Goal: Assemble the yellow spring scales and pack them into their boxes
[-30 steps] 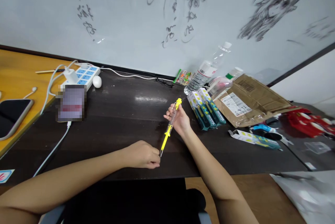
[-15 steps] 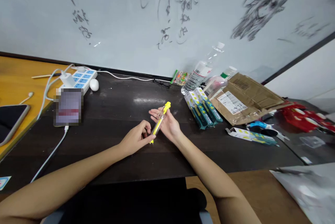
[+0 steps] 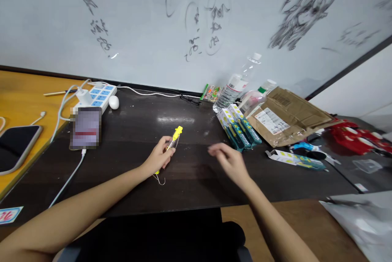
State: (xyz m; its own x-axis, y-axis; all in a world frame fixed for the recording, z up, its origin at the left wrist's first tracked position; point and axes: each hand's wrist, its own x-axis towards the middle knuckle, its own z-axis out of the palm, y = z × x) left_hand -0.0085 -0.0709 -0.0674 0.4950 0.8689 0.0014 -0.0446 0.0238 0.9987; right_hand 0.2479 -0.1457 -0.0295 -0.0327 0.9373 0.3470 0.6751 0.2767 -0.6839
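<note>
My left hand (image 3: 159, 155) is closed around a slim clear tube with yellow ends (image 3: 177, 133). The tube tilts, its yellow head pointing up and to the right. A thin wire hook sticks out below the lower yellow end, beneath my hand. My fingers hide the middle of the tube. My right hand (image 3: 231, 162) hovers over the dark table to the right, apart from the tube. Its fingers are loosely bent and blurred, and nothing shows in them. Nearest to it are the upright-printed teal and white boxes (image 3: 234, 129).
A water bottle (image 3: 234, 86), a snack packet (image 3: 210, 92) and a cardboard parcel (image 3: 290, 115) stand by the whiteboard. An opened box (image 3: 297, 160) lies at the right, near a red toy car (image 3: 361, 136). At the left are a power strip (image 3: 102, 96), a cabled phone (image 3: 86, 127) and another phone (image 3: 18, 147).
My right hand has left the tube and moved right. My left hand has shifted left and now grips the tube alone, with the wire hook hanging from its lower end.
</note>
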